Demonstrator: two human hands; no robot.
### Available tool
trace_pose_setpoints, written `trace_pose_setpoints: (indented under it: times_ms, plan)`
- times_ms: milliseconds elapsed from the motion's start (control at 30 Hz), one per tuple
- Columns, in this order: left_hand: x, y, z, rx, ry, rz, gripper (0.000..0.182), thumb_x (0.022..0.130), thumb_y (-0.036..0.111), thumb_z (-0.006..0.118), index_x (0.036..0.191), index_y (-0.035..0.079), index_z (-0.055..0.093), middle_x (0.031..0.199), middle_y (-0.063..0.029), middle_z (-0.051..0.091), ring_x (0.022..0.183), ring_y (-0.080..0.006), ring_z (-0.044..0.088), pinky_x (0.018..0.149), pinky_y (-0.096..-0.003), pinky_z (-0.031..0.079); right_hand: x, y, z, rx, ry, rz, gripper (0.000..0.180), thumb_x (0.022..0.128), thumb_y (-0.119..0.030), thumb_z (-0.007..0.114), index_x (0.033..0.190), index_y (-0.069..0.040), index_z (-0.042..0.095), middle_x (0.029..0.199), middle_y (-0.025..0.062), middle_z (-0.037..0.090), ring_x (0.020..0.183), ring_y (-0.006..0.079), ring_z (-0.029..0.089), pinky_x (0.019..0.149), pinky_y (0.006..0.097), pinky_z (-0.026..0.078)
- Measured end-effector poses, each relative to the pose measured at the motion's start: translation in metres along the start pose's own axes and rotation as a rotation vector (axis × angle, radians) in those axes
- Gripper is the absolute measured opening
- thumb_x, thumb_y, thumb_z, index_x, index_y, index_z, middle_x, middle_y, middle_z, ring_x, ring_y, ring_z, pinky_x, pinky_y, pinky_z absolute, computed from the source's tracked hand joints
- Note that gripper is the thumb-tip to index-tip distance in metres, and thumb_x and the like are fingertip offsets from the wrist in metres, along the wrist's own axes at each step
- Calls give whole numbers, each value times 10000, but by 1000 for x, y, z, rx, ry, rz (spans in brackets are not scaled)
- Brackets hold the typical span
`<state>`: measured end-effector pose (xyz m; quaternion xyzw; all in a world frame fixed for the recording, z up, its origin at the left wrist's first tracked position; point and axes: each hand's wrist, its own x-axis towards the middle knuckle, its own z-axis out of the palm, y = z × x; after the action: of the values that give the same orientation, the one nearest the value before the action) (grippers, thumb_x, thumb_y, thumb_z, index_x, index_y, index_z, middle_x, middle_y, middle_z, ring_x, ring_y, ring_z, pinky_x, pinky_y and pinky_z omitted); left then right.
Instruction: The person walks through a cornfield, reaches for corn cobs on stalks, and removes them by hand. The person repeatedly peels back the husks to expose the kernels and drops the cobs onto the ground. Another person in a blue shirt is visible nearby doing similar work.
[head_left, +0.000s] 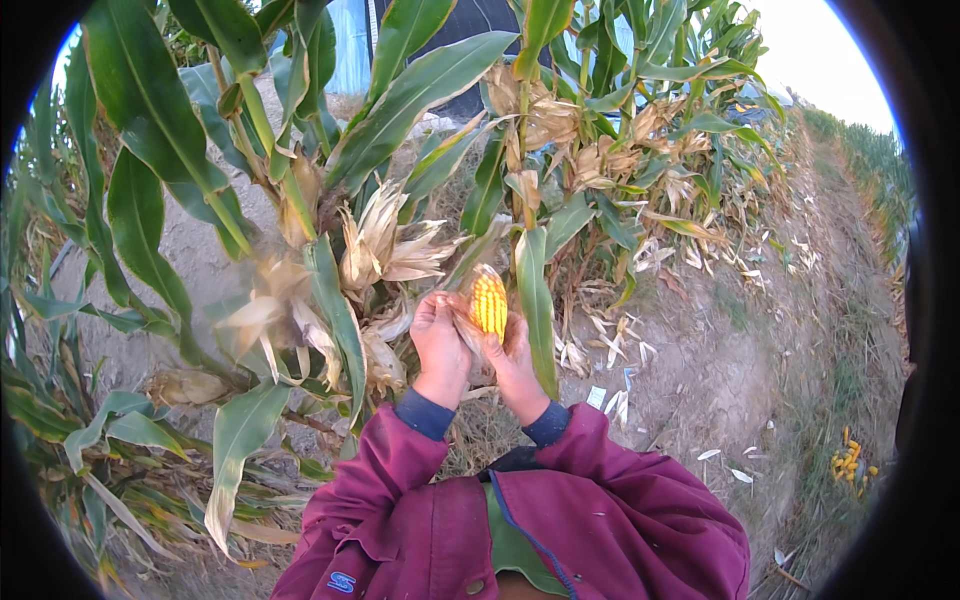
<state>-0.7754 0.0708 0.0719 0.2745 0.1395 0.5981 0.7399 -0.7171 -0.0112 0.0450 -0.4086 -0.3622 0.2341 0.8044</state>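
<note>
Between my hands stands a yellow ear of corn (490, 304), its kernels bare on the side facing right. Dry husk (466, 330) is peeled down along its left side. My left hand (439, 341) pinches the husk close to the ear's tip. Around the ear's lower part closes my right hand (519, 367), thumb against the kernels. The base of the ear is hidden by the hands. Just left and above, an opened dry husk (382, 240) hangs on a stalk, and further pale husks (270, 304) look blurred beside it.
Green corn stalks and broad leaves (420, 97) crowd the left and front. A long leaf (534, 300) hangs close to my right hand. Husk scraps (619, 337) litter the bare soil (697, 390). At the far right lies a heap of yellow corn ears (851, 465).
</note>
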Motion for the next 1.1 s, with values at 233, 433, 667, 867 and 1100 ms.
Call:
trace_pose_setpoints:
  times_ms: [233,433,667,867,1100]
  plan:
    - [-17,8,-16,17,-115,-231,61,964,13,514,928,44,553,789,-26,575,668,-88,529,596,-211,464,35,6,-34,121,144,228,331,979,-271,541,1167,1,513,988,79,630,850,164,633,790,314,532]
    - [-20,22,-72,801,-302,-321,50,893,-20,550,895,29,556,749,-13,550,632,-88,507,572,-233,448,67,-4,-56,492,379,188,294,963,-264,550,1099,-6,508,1004,144,630,825,243,651,810,379,562]
    - [-33,12,-19,1198,-640,28,416,800,81,731,1172,-33,582,924,-70,680,839,-111,616,789,-267,496,58,-23,-38,522,114,35,401,981,-236,516,1281,17,438,1213,217,590,1085,320,615,913,398,530]
    - [-41,-16,-29,1234,-569,-24,311,776,55,750,1035,-36,603,856,-162,683,789,-190,660,724,-345,514,37,-16,-15,166,252,215,322,971,-239,563,1210,-46,467,958,125,622,797,239,638,679,401,565]
    - [-19,11,-65,1481,-1107,130,285,916,238,630,1050,-12,597,861,-137,672,800,-238,675,724,-364,525,62,-21,-89,292,-40,572,357,946,-298,559,1156,-9,558,985,143,666,787,208,661,704,369,578]
